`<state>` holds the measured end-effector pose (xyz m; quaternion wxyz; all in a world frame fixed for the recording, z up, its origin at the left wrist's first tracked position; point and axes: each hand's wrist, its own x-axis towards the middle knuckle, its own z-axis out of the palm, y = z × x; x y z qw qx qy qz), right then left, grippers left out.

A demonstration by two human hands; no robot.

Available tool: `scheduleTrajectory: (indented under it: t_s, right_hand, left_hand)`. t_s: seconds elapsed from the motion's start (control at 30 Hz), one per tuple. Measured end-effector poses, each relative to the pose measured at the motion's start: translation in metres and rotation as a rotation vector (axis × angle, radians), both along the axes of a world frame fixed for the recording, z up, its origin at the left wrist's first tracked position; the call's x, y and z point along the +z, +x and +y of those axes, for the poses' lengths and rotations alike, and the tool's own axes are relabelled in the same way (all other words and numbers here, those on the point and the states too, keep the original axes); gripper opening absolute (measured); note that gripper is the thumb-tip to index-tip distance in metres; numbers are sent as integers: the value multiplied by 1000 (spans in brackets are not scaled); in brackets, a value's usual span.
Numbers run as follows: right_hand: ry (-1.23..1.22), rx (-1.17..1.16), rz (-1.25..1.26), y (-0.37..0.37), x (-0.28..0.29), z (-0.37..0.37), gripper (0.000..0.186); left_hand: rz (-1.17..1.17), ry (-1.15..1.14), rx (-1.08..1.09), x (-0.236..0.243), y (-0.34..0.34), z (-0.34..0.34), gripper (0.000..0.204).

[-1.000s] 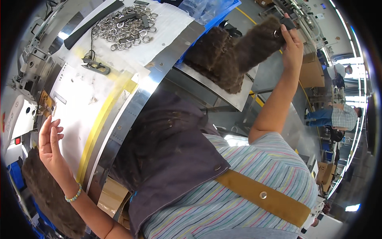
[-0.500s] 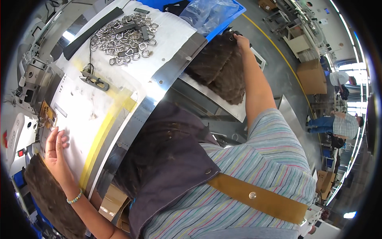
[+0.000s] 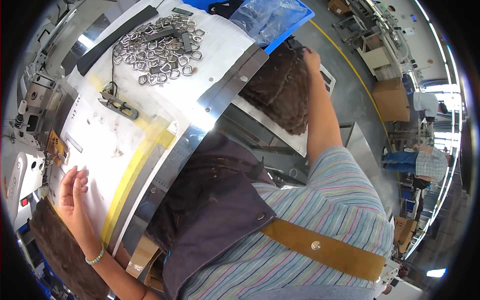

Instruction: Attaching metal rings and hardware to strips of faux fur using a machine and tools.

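At the far right of the table, my right hand (image 3: 311, 59) is closed on the top edge of a dark brown furry piece (image 3: 280, 95). The furry piece lies on a pale side stand (image 3: 250, 109), and the hand partly covers its dark upper corner. My left hand (image 3: 73, 192) rests by the white work surface (image 3: 107, 155), below the sewing machine's needle area. Its fingers are loosely bent and apart, with nothing visible in them. Another brown furry piece (image 3: 62, 250) hangs past the table edge, beside my left forearm.
A heap of metal D-shaped rings (image 3: 155, 50) lies on the table near a dark strip (image 3: 115, 40) and thread snips (image 3: 119, 106). A white sewing machine (image 3: 22, 182) stands left. A blue bin (image 3: 295, 25) with clear plastic stands behind. Other people (image 3: 417, 162) are at far right.
My right hand has shifted slightly right and down along the upper edge of the furry piece. My left hand stays nearly in place, and the whole view has shifted a little.
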<state>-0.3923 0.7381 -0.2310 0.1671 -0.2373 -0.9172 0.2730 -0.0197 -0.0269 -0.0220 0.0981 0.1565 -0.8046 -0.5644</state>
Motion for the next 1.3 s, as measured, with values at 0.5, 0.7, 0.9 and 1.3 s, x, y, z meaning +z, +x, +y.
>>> scheduleTrajectory:
  t_s: [0.5,0.7,0.9,1.3]
  right_hand:
    - [-142,925,648,54,254,-305,21]
    - [402,1333,239,59,262,-418,19]
    - [633,1220,172,59,257,-433,16]
    - [541,1283,202,64,260,-435,20]
  left_hand:
    - [116,-404,-55,35,6,27,22]
    - [257,-832,-55,32,2,21,21]
    - [289,-877,-42,34,6,21,21]
    - [325,-903,-57,41,9,28,21]
